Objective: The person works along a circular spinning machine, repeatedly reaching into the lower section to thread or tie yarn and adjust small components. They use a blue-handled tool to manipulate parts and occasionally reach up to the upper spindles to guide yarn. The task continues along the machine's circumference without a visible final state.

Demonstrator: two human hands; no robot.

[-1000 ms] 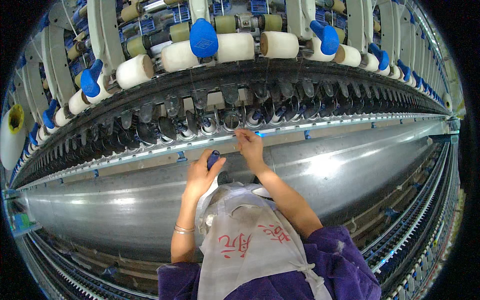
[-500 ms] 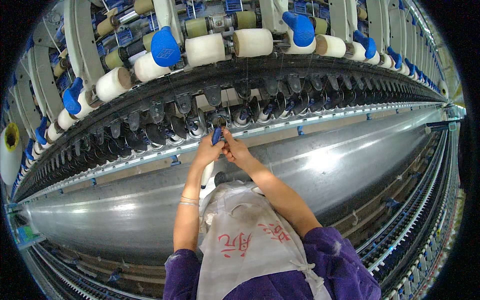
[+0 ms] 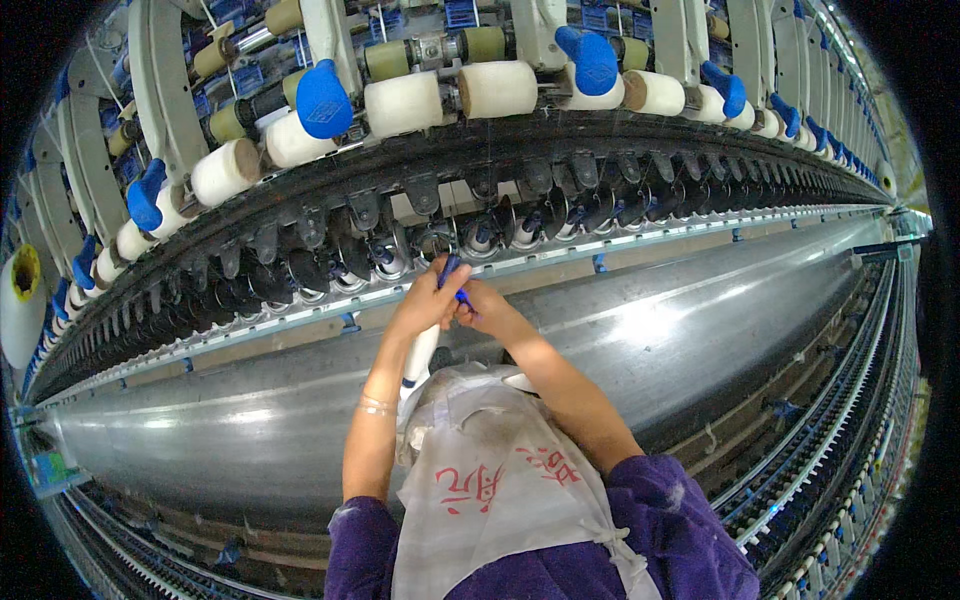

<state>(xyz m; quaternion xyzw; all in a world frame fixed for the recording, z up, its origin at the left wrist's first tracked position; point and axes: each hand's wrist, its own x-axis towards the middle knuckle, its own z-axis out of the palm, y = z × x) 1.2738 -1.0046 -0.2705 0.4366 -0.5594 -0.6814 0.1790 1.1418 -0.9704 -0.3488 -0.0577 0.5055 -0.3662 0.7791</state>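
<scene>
The bobbin [image 3: 421,353] has a smooth plastic-looking tip [image 3: 449,266] and a matt body. The panel [image 3: 250,430] is smooth, glossy metal; bangles [image 3: 378,405], shiny metal; levers [image 3: 322,100], smooth plastic; rollers [image 3: 403,105], matt; apron [image 3: 520,500], creased cloth; sleeve [image 3: 690,520], fuzzy cloth.

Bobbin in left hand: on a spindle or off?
Off: the left hand holds the white bobbin in front of the spindle row.

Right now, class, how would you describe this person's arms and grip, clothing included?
Purple sleeves flecked with pale fluff leave the left forearm and right forearm bare. Thin, shiny bangles circle the left one. The left grip and right grip are ungloved.
</scene>
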